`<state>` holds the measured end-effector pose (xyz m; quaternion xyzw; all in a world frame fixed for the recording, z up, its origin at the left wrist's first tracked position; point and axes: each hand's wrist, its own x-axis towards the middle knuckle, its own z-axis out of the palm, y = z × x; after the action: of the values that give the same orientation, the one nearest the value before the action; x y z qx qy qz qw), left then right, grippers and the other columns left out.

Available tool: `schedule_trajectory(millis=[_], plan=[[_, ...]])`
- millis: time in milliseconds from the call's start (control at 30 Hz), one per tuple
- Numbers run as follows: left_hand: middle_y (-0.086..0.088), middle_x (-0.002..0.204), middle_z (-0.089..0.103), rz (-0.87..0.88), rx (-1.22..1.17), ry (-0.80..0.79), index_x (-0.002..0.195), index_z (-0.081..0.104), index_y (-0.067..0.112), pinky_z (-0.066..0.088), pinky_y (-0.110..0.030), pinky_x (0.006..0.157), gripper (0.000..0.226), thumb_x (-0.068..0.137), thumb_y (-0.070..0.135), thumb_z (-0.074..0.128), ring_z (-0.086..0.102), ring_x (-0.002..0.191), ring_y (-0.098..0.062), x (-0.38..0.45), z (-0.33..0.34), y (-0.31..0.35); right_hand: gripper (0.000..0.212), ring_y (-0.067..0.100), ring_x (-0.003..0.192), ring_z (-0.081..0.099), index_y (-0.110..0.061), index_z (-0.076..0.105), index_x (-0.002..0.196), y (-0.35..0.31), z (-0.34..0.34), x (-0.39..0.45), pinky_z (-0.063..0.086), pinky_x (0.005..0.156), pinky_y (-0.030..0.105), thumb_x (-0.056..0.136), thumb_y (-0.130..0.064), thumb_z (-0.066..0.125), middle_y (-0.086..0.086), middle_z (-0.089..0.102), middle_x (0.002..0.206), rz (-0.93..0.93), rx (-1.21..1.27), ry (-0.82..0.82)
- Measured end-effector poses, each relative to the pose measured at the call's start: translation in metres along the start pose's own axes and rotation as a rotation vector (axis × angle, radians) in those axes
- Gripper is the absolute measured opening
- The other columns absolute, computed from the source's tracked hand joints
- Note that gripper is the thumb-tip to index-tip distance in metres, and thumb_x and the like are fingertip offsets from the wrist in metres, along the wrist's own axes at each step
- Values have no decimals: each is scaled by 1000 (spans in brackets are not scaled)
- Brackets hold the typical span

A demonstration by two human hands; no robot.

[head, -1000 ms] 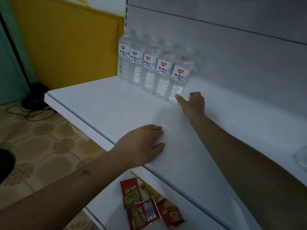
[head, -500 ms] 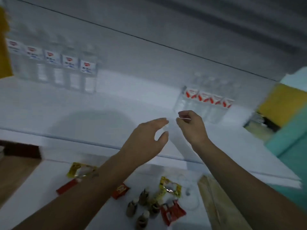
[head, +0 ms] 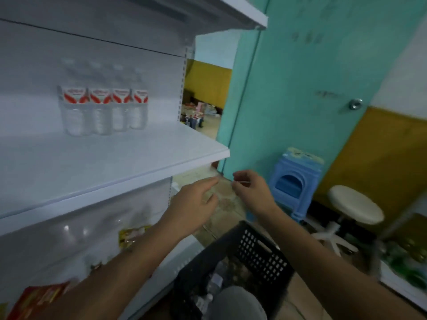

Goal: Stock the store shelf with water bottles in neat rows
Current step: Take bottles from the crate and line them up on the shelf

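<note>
Four clear water bottles with red-and-white labels (head: pixel 101 109) stand in a row at the back right of the white shelf (head: pixel 115 181). My left hand (head: pixel 196 204) hovers open in the air just past the shelf's right end, touching nothing. Beside it my right hand (head: pixel 251 192) has curled fingers, and thumb and forefinger pinch a thin pale sliver that is too small to name. Below both hands a black perforated crate (head: pixel 261 250) sits on the floor with a few blurred water bottles (head: pixel 215 282) inside.
Snack packets (head: pixel 131 234) lie on the lower shelf, and a red packet (head: pixel 39 296) shows at the bottom left. A blue plastic stool (head: pixel 295 181) and a white round stool (head: pixel 355 204) stand at the right before a teal door (head: pixel 300 88).
The view has swung right, away from the blue-labelled bottle row. Both hands left the shelf surface and now hang in the air above the crate.
</note>
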<state>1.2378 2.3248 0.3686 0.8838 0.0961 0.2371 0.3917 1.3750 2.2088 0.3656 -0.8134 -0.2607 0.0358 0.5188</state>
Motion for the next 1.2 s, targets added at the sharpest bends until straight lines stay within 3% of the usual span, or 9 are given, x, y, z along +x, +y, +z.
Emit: schedule_trajectory(millis=[233, 333, 400, 500, 633, 800, 900, 1067, 1200], plan=[[4, 142, 49, -88, -30, -246, 139, 48, 21, 31, -21, 104, 44, 95, 19, 49, 45, 129, -10, 6, 81, -29, 23, 15, 99, 60, -15, 60, 114, 94, -34, -37, 46, 83, 27, 91, -18, 65, -3, 60, 103, 262, -143, 16], [-2, 110, 67, -164, -51, -331, 125, 58, 23, 48, -29, 87, 32, 95, 19, 48, 58, 85, 0, 8, 116, -53, 26, 15, 102, 58, -15, 59, 117, 138, -30, -40, 43, 84, 25, 92, -20, 64, -2, 59, 107, 332, -183, -11], [-1, 95, 65, -201, -43, -386, 123, 58, 25, 45, -20, 67, 30, 96, 17, 47, 46, 65, 6, 14, 142, -72, 29, 13, 103, 56, -16, 58, 120, 172, -23, -38, 42, 84, 23, 92, -20, 64, -2, 60, 110, 388, -167, -22], [2, 130, 59, -247, 11, -476, 138, 48, 23, 43, -17, 81, 42, 97, 20, 46, 58, 100, -3, 27, 181, -100, 30, 10, 101, 55, -17, 57, 120, 226, -14, -44, 41, 83, 21, 91, -20, 65, -6, 57, 107, 467, -180, -60], [1, 138, 52, -353, 53, -517, 139, 48, 23, 42, -21, 93, 42, 97, 19, 46, 54, 117, -14, 45, 231, -133, 33, 15, 111, 55, -18, 57, 125, 300, -9, -40, 44, 90, 20, 93, -19, 61, -3, 57, 119, 389, -324, -191], [7, 132, 53, -516, -19, -536, 137, 49, 24, 40, -22, 93, 39, 98, 19, 45, 50, 113, -8, 45, 298, -189, 47, 23, 127, 46, -26, 50, 140, 387, 20, -19, 38, 107, 28, 94, -18, 57, 0, 44, 141, 222, -586, -460], [3, 131, 57, -633, -37, -598, 137, 49, 26, 44, -23, 93, 41, 97, 20, 46, 55, 114, -13, 28, 337, -234, 55, 27, 135, 36, -25, 40, 146, 439, 56, -1, 34, 111, 33, 94, -29, 57, 3, 34, 149, 195, -655, -647], [6, 116, 62, -805, -8, -645, 125, 60, 28, 45, -25, 92, 34, 97, 17, 44, 58, 102, -13, 7, 388, -299, 67, 33, 141, 25, -20, 23, 153, 519, 129, 29, 31, 112, 44, 94, -18, 55, 9, 24, 156, 119, -837, -908], [5, 118, 62, -882, 62, -654, 122, 64, 21, 39, -25, 103, 32, 96, 14, 46, 55, 113, -16, -9, 415, -333, 48, 35, 132, 42, -20, 49, 138, 583, 177, 39, 41, 100, 50, 91, -25, 55, 9, 41, 149, -107, -907, -1003]])
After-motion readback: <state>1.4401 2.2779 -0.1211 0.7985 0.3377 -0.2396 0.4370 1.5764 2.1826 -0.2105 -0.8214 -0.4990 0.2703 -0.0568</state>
